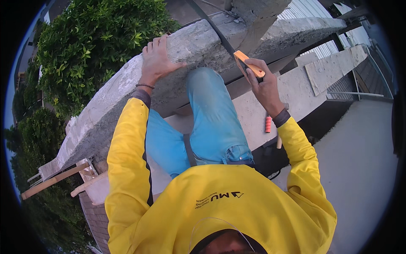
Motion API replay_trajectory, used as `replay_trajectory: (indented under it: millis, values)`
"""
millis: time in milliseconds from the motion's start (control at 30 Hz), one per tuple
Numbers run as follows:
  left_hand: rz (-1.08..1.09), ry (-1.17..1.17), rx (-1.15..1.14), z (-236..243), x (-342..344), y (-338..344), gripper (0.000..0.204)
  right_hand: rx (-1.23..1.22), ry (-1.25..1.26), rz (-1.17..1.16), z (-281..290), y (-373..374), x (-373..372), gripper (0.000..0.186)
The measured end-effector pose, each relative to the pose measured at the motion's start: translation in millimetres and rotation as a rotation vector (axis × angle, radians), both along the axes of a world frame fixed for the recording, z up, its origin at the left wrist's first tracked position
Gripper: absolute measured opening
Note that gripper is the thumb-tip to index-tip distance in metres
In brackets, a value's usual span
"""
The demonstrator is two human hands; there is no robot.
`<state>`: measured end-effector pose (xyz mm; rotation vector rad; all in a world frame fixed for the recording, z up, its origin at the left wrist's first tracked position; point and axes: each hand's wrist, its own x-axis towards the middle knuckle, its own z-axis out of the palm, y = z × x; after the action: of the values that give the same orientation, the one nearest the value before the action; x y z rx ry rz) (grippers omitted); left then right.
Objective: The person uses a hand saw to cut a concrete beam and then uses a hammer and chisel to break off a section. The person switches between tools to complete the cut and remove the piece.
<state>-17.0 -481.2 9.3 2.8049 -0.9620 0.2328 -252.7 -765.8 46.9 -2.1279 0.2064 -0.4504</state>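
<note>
Nearest the camera: yellow long-sleeved top (pixel 237 211) of the person, filling the lower middle of the view, with both sleeves reaching upward.
Legs: blue trousers (pixel 211 122), one knee raised against the concrete wall; a dark strap (pixel 189 150) runs down between the thighs.
Left hand: left hand (pixel 156 61) lies flat and spread on the top of the concrete wall (pixel 127 89), fingers over its upper edge, holding nothing; a thin dark bracelet (pixel 145 86) sits at the wrist.
Right hand: right hand (pixel 265 86) is closed around the orange handle (pixel 249 65) of a hand saw.
Saw: its dark blade (pixel 211 25) runs up and to the left from the handle, lying across the top of the concrete wall beside a rough concrete post (pixel 258 17).
Wall: grey, rough and thick, slanting from lower left to upper right.
Below the right wrist: a small orange grip (pixel 268 124) and a pale wooden handle (pixel 279 142), hanging near the hip; what they belong to cannot be told.
Left side: green bushes (pixel 97 38) beyond the wall, and wooden beams (pixel 55 180) sticking out low down.
Right side: pale concrete floor (pixel 359 161) well below, with a concrete slab (pixel 334 67) above it.
</note>
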Motion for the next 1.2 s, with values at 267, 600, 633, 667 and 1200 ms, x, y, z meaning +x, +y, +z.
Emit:
replay_trajectory:
  millis: [267,600,633,667,1200]
  values:
    - [-0.061,0.0,-0.043,-2,3,-2,0.119,-0.003,0.041,-0.027,21,-14,-80,0.031]
    - [-0.04,0.005,-0.021,1,1,-4,0.122,-0.006,-0.504,-0.005,-99,2,30,0.033]
    - [-0.052,-0.021,-0.047,0,1,-3,0.121,0.051,-0.283,-0.017,-102,-1,25,0.033]
    - [-0.048,-0.008,-0.043,0,1,-2,0.121,0.086,-0.126,-0.012,-97,-6,8,0.032]
    - [-0.04,-0.034,-0.051,-2,0,1,0.121,-0.011,-0.208,-0.023,-97,0,-16,0.036]
